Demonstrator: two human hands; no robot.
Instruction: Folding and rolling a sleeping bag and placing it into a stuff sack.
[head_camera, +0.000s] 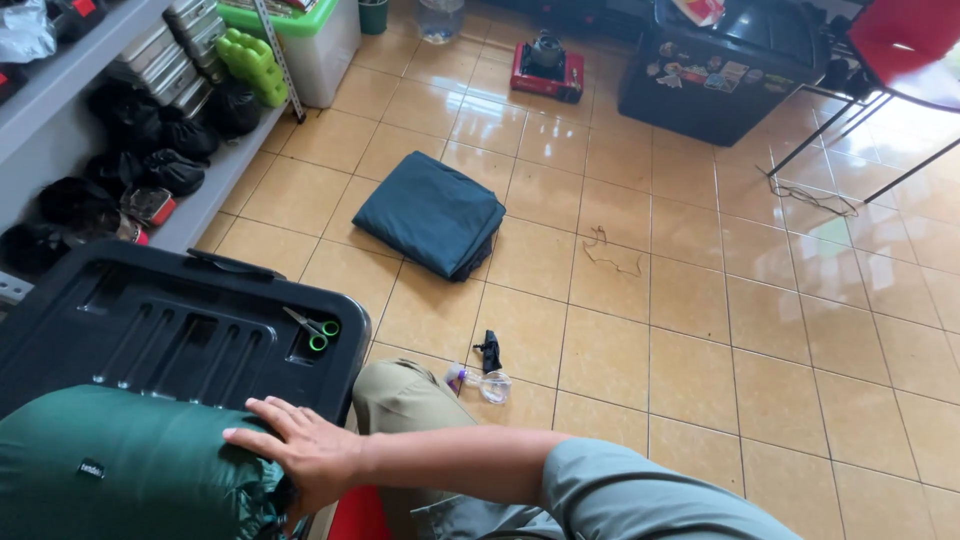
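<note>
Your right hand (305, 450) reaches across your body and lies flat, fingers spread, on the gathered end of a rolled green sleeping bag (120, 465) at the near left; it presses on the fabric rather than closing round it. Your left hand is out of view. The bag rests on the lid of a black plastic storage box (150, 325), and a pair of scissors with green handles (312, 329) lies in a recess near the lid's right edge, apart from your hand. Just beyond your bent knee, on the tiled floor (700, 350), a small clear spray bottle (480, 382) lies on its side next to a small black strap (489, 350). Farther out sits a folded dark teal cloth (430, 212), with a thin loose cord (605, 252) to its right. At the far end stand a red camp stove (546, 68) and a black trunk (715, 75).
</note>
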